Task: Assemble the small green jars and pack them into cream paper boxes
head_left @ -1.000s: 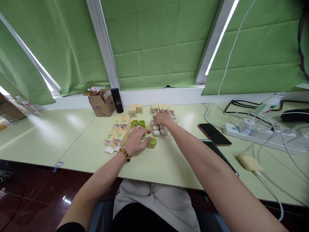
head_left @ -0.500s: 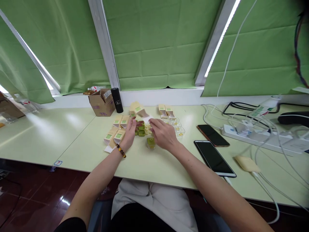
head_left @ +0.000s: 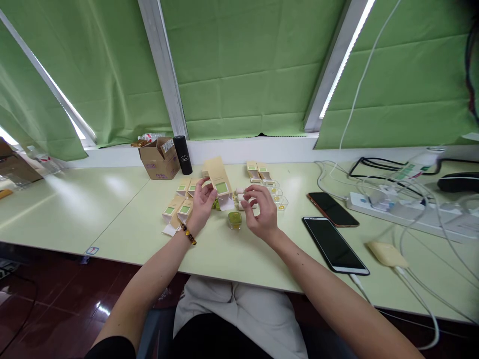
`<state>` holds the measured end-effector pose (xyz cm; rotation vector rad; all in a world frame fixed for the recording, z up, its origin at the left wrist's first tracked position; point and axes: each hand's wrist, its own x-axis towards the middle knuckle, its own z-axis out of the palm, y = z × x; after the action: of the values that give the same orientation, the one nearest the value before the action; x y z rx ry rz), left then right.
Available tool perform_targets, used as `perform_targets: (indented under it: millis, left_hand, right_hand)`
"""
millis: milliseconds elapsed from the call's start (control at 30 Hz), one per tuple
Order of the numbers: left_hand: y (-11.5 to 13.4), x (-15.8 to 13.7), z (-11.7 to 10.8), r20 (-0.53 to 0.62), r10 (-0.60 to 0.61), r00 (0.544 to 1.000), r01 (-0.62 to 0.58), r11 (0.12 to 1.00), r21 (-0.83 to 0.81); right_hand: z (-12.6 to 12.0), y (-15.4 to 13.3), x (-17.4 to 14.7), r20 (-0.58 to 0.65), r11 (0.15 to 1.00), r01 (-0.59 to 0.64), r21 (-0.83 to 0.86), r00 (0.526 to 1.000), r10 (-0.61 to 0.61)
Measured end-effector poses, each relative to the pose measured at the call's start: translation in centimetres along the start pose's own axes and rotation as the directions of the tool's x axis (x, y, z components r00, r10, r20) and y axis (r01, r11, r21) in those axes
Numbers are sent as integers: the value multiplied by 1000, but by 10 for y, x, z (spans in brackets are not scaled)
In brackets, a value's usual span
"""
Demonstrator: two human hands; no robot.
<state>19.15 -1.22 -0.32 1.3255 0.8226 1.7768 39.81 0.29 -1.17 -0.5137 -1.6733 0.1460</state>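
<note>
Your left hand grips the box beyond the jar: squeeze gently; your right hand, beside the jar, looks empty.

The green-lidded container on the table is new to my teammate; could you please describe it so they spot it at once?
Below the green blinds, on the pale table, find the person's left hand and right hand. Between them sits a small squarish green-lidded container. Unlike the cream boxes to its left and the green pieces behind, it stands by itself.
</note>
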Motion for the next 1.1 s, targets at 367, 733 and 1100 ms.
perform_targets:
  millis: [367,733,1100]
  left_hand:
    - [-9,-12,9,170,132,977,-167,964,208]
    - [3,-18,6,460,477,749,-662,565,492]
    - [5,-21,7,451,720,528,-738,125,663]
  right_hand:
    - [9,4,-4,244,765,-426,483,904,350]
    - [-1,1,1,65,978,181,105,980,-188]
    - [1,17,0,-39,870,460,-176,880,-473]
